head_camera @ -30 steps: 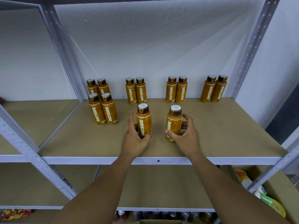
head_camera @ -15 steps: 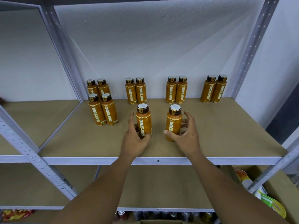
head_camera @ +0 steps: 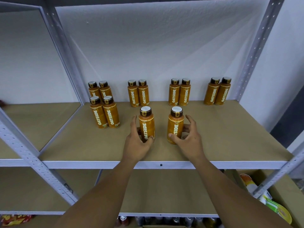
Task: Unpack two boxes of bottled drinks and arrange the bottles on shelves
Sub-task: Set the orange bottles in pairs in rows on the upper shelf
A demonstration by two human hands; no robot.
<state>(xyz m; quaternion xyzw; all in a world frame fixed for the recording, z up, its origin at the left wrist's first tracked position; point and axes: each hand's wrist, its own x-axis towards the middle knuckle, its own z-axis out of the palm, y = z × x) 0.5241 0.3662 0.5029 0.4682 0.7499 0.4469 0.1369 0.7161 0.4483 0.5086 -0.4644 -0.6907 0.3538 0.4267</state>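
Observation:
Two orange Oatside bottles stand upright side by side near the middle of the brown shelf board (head_camera: 230, 137). My left hand (head_camera: 136, 145) wraps the left bottle (head_camera: 146, 122), thumb on its front and fingers behind its left side. My right hand (head_camera: 189, 142) sits beside the right bottle (head_camera: 175, 127) with fingers spread away from it; only the thumb tip lies against its lower front. Along the back wall stand three bottle pairs (head_camera: 138, 94), (head_camera: 180, 93), (head_camera: 218, 92). At the back left is a block of several bottles (head_camera: 103, 106).
Grey perforated uprights frame the bay at the left (head_camera: 32, 162) and right (head_camera: 255, 55). A lower shelf (head_camera: 156, 191) lies beneath. A cardboard box with colourful packs (head_camera: 279, 195) sits at the lower right, cans (head_camera: 164, 221) at the bottom, red-yellow packets (head_camera: 13, 219) at the bottom left.
My right hand has loosened from the right bottle and its fingers have spread away. The left hand and both bottles have stayed where they were.

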